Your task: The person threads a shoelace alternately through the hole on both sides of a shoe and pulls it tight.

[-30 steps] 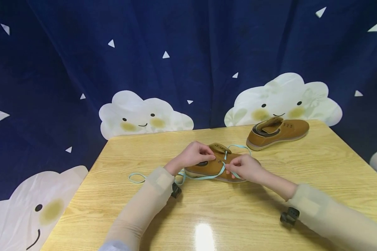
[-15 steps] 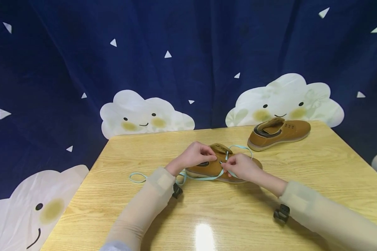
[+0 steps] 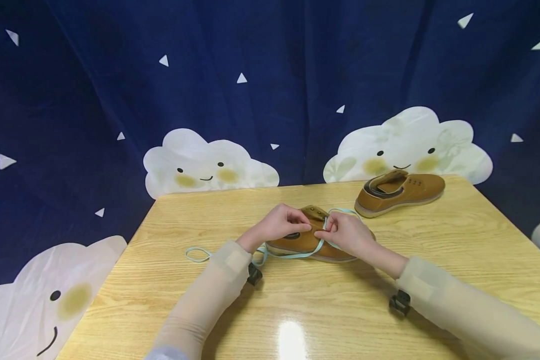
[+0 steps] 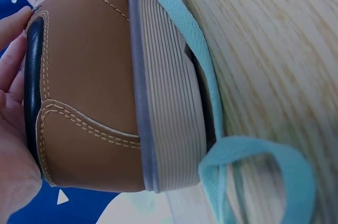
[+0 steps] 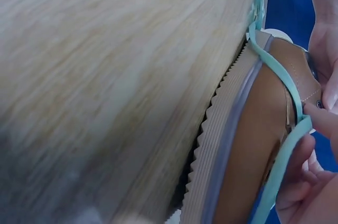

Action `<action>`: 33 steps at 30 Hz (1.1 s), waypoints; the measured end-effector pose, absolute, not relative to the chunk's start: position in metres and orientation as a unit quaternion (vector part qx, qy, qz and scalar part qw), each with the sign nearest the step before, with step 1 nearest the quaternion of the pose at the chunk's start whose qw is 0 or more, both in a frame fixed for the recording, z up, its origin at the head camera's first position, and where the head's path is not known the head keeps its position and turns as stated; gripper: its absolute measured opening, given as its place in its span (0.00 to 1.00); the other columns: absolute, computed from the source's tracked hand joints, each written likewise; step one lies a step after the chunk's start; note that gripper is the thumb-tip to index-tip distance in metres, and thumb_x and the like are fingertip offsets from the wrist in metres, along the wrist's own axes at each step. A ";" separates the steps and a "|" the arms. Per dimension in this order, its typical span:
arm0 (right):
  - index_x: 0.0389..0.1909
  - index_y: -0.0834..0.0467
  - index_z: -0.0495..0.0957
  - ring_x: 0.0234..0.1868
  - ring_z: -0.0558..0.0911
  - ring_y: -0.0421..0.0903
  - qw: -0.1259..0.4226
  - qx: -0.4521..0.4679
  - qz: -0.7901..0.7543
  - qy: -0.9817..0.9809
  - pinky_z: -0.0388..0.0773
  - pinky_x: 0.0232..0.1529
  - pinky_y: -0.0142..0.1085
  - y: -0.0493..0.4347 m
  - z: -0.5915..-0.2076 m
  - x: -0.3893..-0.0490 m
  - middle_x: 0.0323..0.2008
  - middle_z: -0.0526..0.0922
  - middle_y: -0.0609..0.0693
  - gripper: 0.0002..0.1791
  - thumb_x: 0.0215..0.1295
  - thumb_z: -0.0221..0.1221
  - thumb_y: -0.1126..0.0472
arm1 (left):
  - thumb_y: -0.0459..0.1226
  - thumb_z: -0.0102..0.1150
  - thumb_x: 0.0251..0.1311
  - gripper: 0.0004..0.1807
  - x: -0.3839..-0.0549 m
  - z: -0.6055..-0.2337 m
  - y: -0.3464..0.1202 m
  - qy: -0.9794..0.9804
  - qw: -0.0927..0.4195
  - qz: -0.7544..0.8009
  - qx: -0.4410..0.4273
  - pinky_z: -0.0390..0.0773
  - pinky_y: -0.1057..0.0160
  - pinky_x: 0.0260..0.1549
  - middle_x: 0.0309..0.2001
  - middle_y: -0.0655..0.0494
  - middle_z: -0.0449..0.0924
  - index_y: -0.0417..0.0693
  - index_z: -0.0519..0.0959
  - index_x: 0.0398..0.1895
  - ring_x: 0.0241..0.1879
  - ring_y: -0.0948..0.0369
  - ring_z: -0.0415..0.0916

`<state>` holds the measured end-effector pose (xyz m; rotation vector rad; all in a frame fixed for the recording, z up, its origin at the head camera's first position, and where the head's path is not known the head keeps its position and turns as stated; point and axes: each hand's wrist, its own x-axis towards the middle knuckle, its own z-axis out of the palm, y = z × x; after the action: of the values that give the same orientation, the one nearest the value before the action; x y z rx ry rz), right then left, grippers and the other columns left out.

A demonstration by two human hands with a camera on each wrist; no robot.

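Note:
A tan shoe with a pale ridged sole lies on the table, its toe to the right. My left hand pinches the edge of its upper near the eyelets, thumb and fingers at the opening beside the dark collar. Close by, my right hand pinches a light blue flat shoelace at the front eyelets, fingertips right against the leather. The lace's tip is hidden by the fingers. From there the lace runs down the shoe's near side and back along the sole to the heel, as the left wrist view shows.
A second tan shoe, without a lace, stands at the back right of the wooden table. Loose lace loops lie left of the worked shoe, partly behind the left forearm. A dark blue curtain with clouds hangs behind.
My right hand has moved left and a little upward to the eyelet, closer to the left hand. The lace end seen there earlier is now covered. The left hand stays in place.

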<state>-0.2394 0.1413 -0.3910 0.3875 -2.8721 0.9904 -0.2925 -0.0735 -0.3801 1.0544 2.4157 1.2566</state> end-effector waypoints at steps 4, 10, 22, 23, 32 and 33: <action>0.35 0.55 0.80 0.18 0.71 0.41 0.054 0.156 0.335 -0.928 0.65 0.18 0.36 0.142 -0.393 -0.241 0.21 0.74 0.42 0.13 0.59 0.68 0.51 | 0.36 0.63 0.63 0.06 -0.292 -0.380 -0.074 0.823 0.111 0.428 0.356 0.67 0.69 0.22 0.28 0.58 0.84 0.44 0.87 0.36 0.21 0.66 0.67; 0.29 0.55 0.82 0.17 0.69 0.40 0.062 0.190 0.373 -0.906 0.66 0.21 0.33 0.143 -0.397 -0.242 0.18 0.73 0.41 0.06 0.59 0.68 0.57 | 0.38 0.59 0.67 0.10 -0.294 -0.380 -0.074 0.824 0.114 0.437 0.342 0.69 0.68 0.24 0.22 0.59 0.79 0.43 0.86 0.31 0.21 0.64 0.68; 0.28 0.55 0.81 0.19 0.70 0.38 0.095 0.216 0.401 -0.885 0.67 0.22 0.32 0.143 -0.402 -0.238 0.18 0.72 0.41 0.06 0.58 0.69 0.60 | 0.34 0.57 0.68 0.10 -0.298 -0.376 -0.069 0.838 0.138 0.393 0.352 0.65 0.69 0.21 0.17 0.59 0.70 0.40 0.85 0.45 0.15 0.65 0.61; 0.28 0.55 0.81 0.19 0.70 0.38 0.096 0.217 0.401 -0.885 0.67 0.22 0.32 0.143 -0.402 -0.238 0.19 0.72 0.41 0.06 0.58 0.69 0.60 | 0.34 0.56 0.68 0.10 -0.298 -0.375 -0.069 0.838 0.144 0.391 0.354 0.64 0.69 0.21 0.17 0.59 0.69 0.40 0.85 0.44 0.15 0.65 0.59; 0.27 0.54 0.82 0.19 0.69 0.38 0.098 0.221 0.399 -0.885 0.66 0.22 0.31 0.143 -0.403 -0.237 0.19 0.72 0.41 0.06 0.58 0.69 0.60 | 0.30 0.55 0.68 0.10 -0.300 -0.372 -0.067 0.827 0.194 0.384 0.362 0.64 0.70 0.23 0.33 0.55 0.82 0.37 0.84 0.46 0.17 0.66 0.59; 0.27 0.54 0.82 0.19 0.69 0.38 0.099 0.221 0.399 -0.884 0.66 0.22 0.31 0.143 -0.403 -0.237 0.19 0.72 0.41 0.06 0.58 0.69 0.60 | 0.30 0.55 0.68 0.11 -0.300 -0.372 -0.067 0.828 0.197 0.380 0.361 0.65 0.70 0.23 0.36 0.54 0.83 0.37 0.84 0.46 0.18 0.66 0.60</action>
<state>-0.2371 0.1433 -0.4029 0.6543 -2.6150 1.1794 -0.2998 -0.0670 -0.3716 1.0110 2.3194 1.0650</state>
